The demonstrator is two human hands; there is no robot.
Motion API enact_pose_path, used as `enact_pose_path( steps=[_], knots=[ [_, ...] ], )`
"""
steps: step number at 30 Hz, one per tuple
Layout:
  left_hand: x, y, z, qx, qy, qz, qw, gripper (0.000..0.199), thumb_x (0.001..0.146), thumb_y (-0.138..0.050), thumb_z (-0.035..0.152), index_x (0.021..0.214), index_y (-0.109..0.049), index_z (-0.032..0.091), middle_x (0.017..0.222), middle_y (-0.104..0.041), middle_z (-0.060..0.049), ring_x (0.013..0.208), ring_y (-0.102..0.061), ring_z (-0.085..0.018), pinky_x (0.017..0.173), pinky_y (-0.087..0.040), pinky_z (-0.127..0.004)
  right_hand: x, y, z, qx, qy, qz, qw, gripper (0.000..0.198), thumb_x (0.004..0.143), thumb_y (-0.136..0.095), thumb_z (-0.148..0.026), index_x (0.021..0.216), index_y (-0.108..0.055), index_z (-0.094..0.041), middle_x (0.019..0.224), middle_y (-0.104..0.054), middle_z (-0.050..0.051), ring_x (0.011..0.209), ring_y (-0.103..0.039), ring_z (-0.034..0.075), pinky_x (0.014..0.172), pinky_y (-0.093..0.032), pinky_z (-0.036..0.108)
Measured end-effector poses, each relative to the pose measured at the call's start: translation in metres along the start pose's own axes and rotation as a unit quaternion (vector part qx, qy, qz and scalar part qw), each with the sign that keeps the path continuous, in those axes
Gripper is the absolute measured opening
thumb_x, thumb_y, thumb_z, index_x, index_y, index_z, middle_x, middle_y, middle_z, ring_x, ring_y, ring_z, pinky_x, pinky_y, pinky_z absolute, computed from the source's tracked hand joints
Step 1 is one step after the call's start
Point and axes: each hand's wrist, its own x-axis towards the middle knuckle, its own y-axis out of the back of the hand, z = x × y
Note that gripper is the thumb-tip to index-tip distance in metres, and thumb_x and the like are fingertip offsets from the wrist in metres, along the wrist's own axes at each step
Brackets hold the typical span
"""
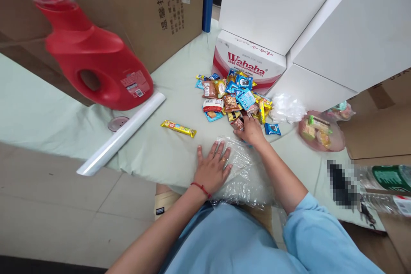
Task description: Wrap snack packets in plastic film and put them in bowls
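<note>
My left hand (212, 167) lies flat with its fingers spread, its right side on the edge of a clear plastic bag (244, 167). At the near edge of a heap of small wrapped snacks (231, 94), my right hand (252, 130) has its fingers closed on a brown snack packet (238, 123). Blue, yellow, brown and red wrappers make up the heap. A long yellow snack packet (178, 128) lies apart to the left. Just right of my right hand is a single blue packet (272, 129).
A red detergent jug (99, 64) and a white roll (122, 135) are at left. Behind the heap stands a Wahaha carton (250, 58) beside white boxes (346, 38). At right are crumpled clear plastic (287, 108), a pink plate (337, 141) with snacks, and plastic bottles (390, 177).
</note>
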Motion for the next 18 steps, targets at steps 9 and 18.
enact_pose_path(
  steps=[9, 18],
  knots=[
    [0.001, 0.0, 0.0, 0.004, 0.004, -0.005, 1.0, 0.056, 0.105, -0.033, 0.051, 0.157, -0.042, 0.03, 0.169, -0.032, -0.007, 0.157, -0.026, -0.03, 0.122, 0.002, -0.076, 0.022, 0.017, 0.051, 0.038, -0.147, 0.01, 0.988, 0.05, 0.092, -0.064, -0.056, 0.118, -0.065, -0.014, 0.113, -0.074, 0.017, 0.103, -0.069, 0.031, 0.084, -0.05, 0.037],
    [0.0, 0.001, 0.0, 0.01, 0.001, 0.001, 1.0, 0.056, 0.105, -0.035, 0.05, 0.156, -0.044, 0.03, 0.168, -0.034, -0.007, 0.156, -0.029, -0.031, 0.122, -0.004, -0.075, 0.033, 0.007, 0.024, -0.053, -0.148, 0.009, 0.988, 0.052, 0.086, -0.07, -0.036, 0.131, -0.057, -0.014, 0.126, -0.068, 0.02, 0.123, -0.058, 0.036, 0.092, -0.05, 0.041]
  ],
)
